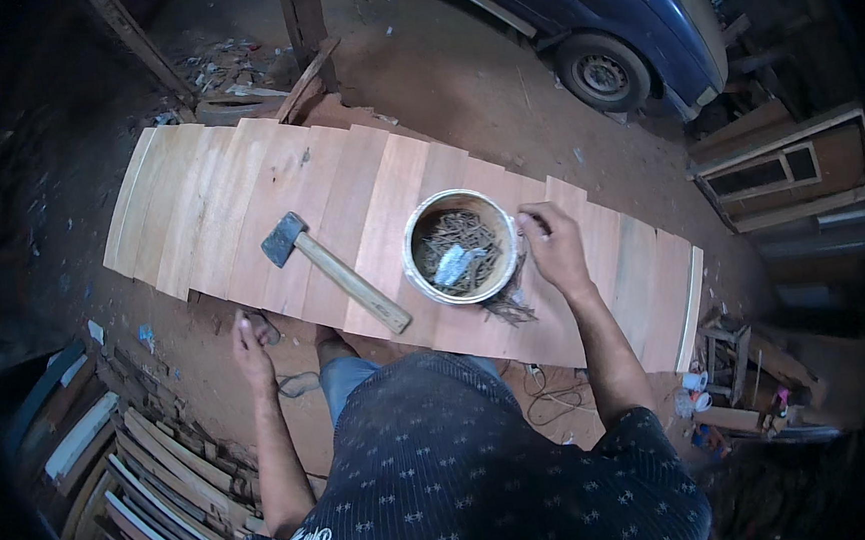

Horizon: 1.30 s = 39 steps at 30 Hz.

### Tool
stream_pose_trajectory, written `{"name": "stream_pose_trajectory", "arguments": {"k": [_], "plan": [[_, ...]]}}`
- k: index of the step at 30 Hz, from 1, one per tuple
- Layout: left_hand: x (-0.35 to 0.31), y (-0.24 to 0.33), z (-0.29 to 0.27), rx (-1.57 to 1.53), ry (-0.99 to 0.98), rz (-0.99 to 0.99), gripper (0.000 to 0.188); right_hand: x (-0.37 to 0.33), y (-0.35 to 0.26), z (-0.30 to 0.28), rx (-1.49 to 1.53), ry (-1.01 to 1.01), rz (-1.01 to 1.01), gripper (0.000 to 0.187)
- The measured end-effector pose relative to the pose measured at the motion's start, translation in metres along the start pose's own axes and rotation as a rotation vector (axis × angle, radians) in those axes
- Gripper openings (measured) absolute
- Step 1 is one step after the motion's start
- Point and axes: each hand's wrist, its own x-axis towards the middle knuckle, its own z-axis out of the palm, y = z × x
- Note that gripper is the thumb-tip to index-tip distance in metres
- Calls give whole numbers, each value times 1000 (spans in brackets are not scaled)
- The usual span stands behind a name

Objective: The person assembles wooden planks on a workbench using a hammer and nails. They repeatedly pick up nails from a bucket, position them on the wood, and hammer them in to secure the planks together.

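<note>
The blue vehicle is cut off above, and a silvery wrapper covers some nails in the bucket.

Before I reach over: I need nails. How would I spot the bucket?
Find the long panel of reddish planks. Right of its middle, a pale-rimmed bucket stands beside an axe-like tool. Unlike that tool, it is round, open and holds brown nails with a crumpled whitish scrap.

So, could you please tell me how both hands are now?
Left hand: loosely curled, nothing visibly held.
Right hand: partly curled beside the bucket; grip unclear.
</note>
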Motion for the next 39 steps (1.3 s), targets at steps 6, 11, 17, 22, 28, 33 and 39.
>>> {"name": "stream_pose_trajectory", "arguments": {"k": [6,11,17,22,28,33,39], "plan": [[-119,-10,54,134,-16,-25,47,41,27,40,-151,-482,-356,21],[-161,-6,78,213,23,-67,44,65,41,101,-444,-783,-339,37],[-199,-19,86,118,113,-84,43,42,36,49,-247,-1104,-380,63],[-209,-14,98,38,98,-106,39,25,20,13,-176,-1114,-332,58],[-203,-12,96,35,45,-39,40,39,28,21,-352,-825,-339,39],[-213,-8,88,94,104,-109,38,42,24,36,-397,-455,-429,23],[-227,-24,80,117,97,-140,40,40,9,76,-156,-766,-842,22]]}}
